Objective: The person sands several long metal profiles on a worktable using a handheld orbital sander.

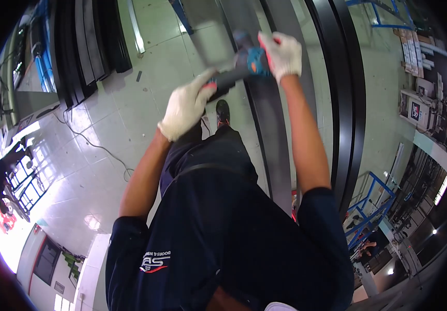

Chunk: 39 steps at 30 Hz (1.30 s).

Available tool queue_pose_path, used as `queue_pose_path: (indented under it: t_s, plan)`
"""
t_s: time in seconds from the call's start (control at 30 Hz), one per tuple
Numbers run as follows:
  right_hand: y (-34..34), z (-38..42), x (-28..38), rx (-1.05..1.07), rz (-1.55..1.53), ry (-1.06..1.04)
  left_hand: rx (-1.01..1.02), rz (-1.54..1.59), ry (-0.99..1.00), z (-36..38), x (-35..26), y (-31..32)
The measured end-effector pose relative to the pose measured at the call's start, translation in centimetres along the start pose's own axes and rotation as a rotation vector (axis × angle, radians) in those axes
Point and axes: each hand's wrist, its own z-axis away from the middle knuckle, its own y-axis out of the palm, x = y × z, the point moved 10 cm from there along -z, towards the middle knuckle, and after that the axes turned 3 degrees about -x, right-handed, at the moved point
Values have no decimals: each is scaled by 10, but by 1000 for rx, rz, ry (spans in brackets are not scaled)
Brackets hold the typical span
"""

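Observation:
A teal and dark grey angle grinder (257, 62) is held over a long grey metal profile (270, 124), its head smeared by motion. My left hand (184, 106), in a white knitted glove, is closed round the rear of the grinder's dark body. In a similar glove with red on the palm side, my right hand (284, 54) grips the front end by the teal housing. The grinder's underside is hidden, and its head overlaps the grey profile in this view.
Long glossy black profiles (345, 103) run along the right. More dark profiles (86, 46) are stacked at upper left. A cable (102, 147) lies on the tiled floor. Blue metal stands (371, 207) are at the right, and a person (8, 171) is at far left.

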Motion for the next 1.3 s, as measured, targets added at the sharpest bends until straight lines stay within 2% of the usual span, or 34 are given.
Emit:
queue_pose_path:
  t_s: [0.03, 0.1, 0.13, 0.23, 0.37, 0.4, 0.43, 0.47, 0.5, 0.67, 0.7, 0.73, 0.8, 0.83, 0.93, 1.07, 1.1, 1.27, 1.3]
  plan:
    - [10, -24, 8, 51, -91, 42, 17, -82, -70, -19, 10, -6]
    - [23, -77, 31, -30, 52, -147, -108, -124, 30, -51, 3, -23]
    - [27, -90, 26, -76, -44, -1, -170, -147, 86, -60, -1, -31]
    - [26, -103, 68, -51, 78, -14, -196, -298, 181, -81, -3, -41]
    - [30, -80, 38, -77, 74, 31, 9, -193, 38, -72, 3, -34]
    - [25, -73, 28, -93, 68, 45, 8, -192, 84, -62, 3, -28]
    - [19, -53, 27, 24, 72, 54, 39, -170, 87, -49, 2, -19]
    - [10, -32, 21, -23, 71, 34, 69, -152, 91, -34, -3, -11]
    - [4, -8, 3, 12, 9, 168, 134, -129, 58, -17, -5, 1]
    - [-52, 129, -65, -71, -23, 328, 334, -26, 188, 77, -19, 68]
    - [-60, 157, -85, -77, 21, 324, 432, -88, 195, 95, -12, 87]
    - [-72, 191, -96, -96, 0, 383, 606, -122, 54, 110, -14, 99]
    - [-91, 251, -124, -155, 33, 444, 715, -76, 113, 138, -12, 127]
    - [-101, 276, -129, -181, 8, 509, 862, -132, 64, 149, -9, 139]
    - [-113, 321, -150, -278, 19, 576, 895, -148, 188, 152, -19, 149]
    - [-103, 290, -134, -252, 9, 545, 778, -204, 304, 137, -26, 127]
    - [-98, 271, -118, -263, -45, 519, 629, -116, 384, 127, -27, 112]
    - [-51, 142, -69, -187, -19, 420, 341, -117, 286, 50, -16, 45]
    - [-43, 111, -50, -182, 5, 378, 243, -92, 334, 32, -17, 31]
